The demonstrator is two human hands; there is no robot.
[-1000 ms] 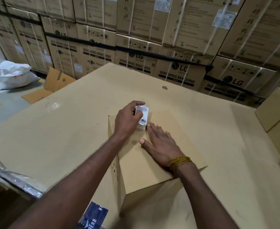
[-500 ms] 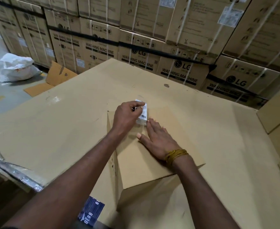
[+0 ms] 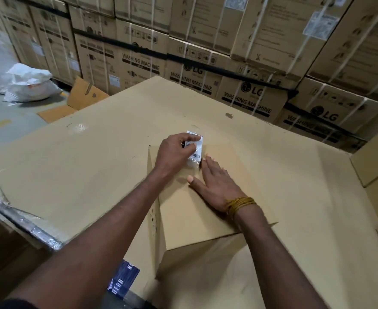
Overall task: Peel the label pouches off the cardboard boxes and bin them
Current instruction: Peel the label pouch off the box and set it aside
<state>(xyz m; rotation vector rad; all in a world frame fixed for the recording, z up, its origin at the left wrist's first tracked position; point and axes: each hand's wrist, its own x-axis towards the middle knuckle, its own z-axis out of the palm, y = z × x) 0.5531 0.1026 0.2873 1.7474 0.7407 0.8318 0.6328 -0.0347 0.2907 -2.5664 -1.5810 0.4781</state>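
**Left hand pinching, right hand pressed flat**

Both bare arms reach forward from the lower edge of the view. The left hand (image 3: 176, 150) is curled, thumb and fingertips closed on a label pouch (image 3: 195, 150), knuckles up. The right hand (image 3: 214, 184) lies palm down with fingers spread and straight, thumb pointing left, a yellow-brown thread band (image 3: 239, 202) wrapped around its wrist.
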